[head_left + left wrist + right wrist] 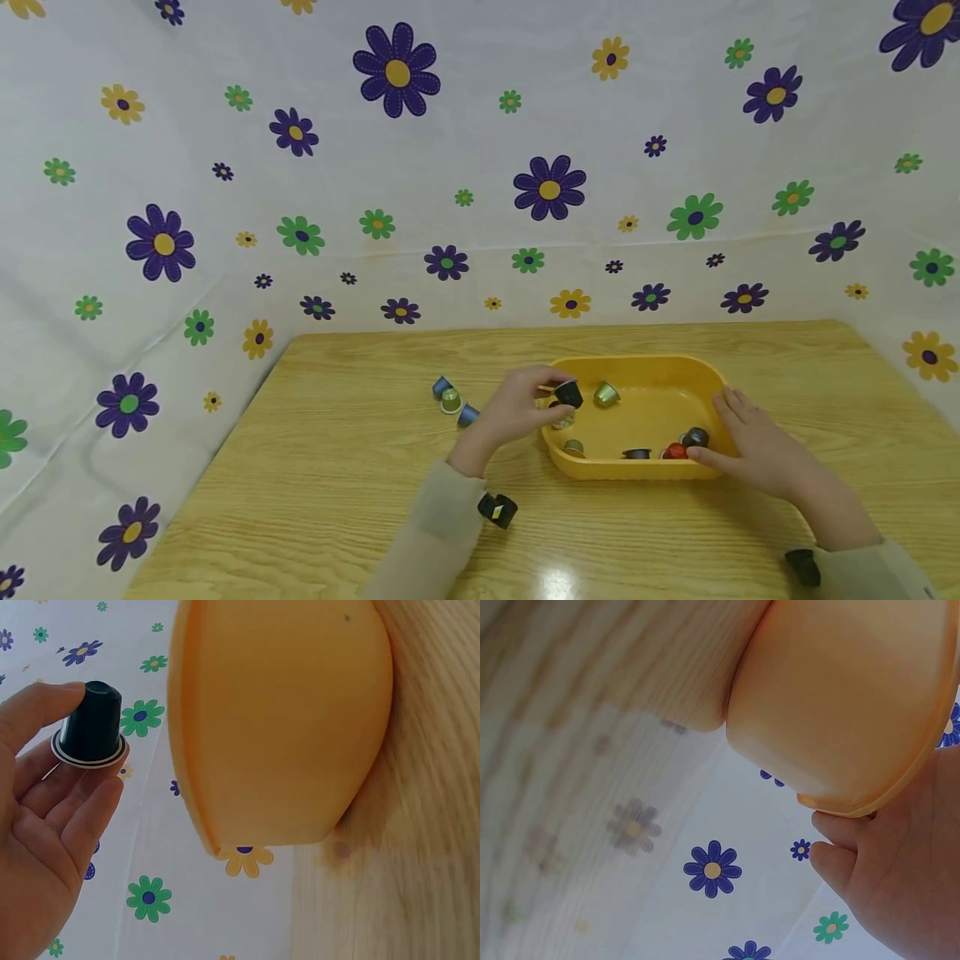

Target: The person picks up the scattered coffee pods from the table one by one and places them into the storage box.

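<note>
Yellow tray [637,471] on a wood-grain bench [322,467] in the head view, backed by a flower-print covering [465,142]. Pinched in the left hand [517,408] at the tray's left end: a dark capsule [569,392]. Spread wide at the right end, fingers along the rim: the right hand [759,454], thumb near a red capsule [676,451]. Also inside: a green capsule [606,394] toward the back, an olive capsule [573,447] at front left. Left of the tray on the bench: blue capsules [468,415]. Beside the left sleeve [431,533]: black capsules [502,511].

In the left wrist view: thumb against the dark capsule's narrow end, pale-edged wide end downward, apart from the tray's outer wall.

In the right wrist view: fingertips touching the tray's rim.
</note>
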Tool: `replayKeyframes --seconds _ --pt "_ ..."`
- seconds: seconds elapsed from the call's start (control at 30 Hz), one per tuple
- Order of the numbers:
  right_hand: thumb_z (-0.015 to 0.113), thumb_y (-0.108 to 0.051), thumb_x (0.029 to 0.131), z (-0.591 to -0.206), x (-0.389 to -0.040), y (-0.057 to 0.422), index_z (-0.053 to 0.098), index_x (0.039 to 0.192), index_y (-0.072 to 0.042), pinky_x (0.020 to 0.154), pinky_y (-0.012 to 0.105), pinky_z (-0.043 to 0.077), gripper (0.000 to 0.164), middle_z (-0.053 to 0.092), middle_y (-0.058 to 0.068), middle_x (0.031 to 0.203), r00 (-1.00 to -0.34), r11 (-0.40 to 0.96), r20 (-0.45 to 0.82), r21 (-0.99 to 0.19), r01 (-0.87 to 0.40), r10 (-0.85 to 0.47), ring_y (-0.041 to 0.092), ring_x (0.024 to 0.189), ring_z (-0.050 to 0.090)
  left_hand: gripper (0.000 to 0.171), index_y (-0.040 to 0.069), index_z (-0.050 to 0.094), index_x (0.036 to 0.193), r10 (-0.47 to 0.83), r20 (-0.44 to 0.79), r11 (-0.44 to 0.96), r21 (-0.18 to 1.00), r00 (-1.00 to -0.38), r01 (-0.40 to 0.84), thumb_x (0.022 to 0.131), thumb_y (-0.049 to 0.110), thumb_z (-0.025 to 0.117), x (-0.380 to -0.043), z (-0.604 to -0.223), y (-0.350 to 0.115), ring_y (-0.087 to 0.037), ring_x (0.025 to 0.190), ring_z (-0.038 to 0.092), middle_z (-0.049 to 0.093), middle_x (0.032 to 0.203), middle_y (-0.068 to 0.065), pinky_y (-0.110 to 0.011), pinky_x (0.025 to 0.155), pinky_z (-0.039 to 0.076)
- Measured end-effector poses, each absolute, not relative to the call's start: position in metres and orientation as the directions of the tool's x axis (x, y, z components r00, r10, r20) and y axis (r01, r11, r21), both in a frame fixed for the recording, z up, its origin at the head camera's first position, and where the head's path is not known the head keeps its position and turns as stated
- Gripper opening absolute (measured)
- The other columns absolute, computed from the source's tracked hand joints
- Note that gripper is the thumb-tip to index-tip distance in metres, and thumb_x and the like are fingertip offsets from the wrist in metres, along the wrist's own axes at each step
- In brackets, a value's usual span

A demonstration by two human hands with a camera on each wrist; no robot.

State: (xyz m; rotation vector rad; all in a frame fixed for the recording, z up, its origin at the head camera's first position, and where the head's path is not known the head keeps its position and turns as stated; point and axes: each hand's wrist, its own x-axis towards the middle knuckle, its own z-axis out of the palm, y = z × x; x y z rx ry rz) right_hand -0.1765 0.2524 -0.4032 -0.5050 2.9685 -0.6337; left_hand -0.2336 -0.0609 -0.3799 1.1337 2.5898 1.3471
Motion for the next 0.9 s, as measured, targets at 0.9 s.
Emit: replayKeyframes --seconds 0.9 --pt "0.054 -0.05 0.082 -0.401 -0.176 0.252 0.018 0.131 0.018 0.099 0.056 0.008 0.091 0.009 0.036 0.137 -0.943 0.862 0.014 -0.402 -0.309 -0.332 0.047 0.125 0.007 0.032 0.003 0.059 0.11 0.645 0.294 0.424 0.631 -0.705 0.65 0.081 0.015 0.065 -0.239 -0.385 -0.008 -0.009 0.096 0.055 0.06 0.104 -0.004 -0.014 0.081 0.041"
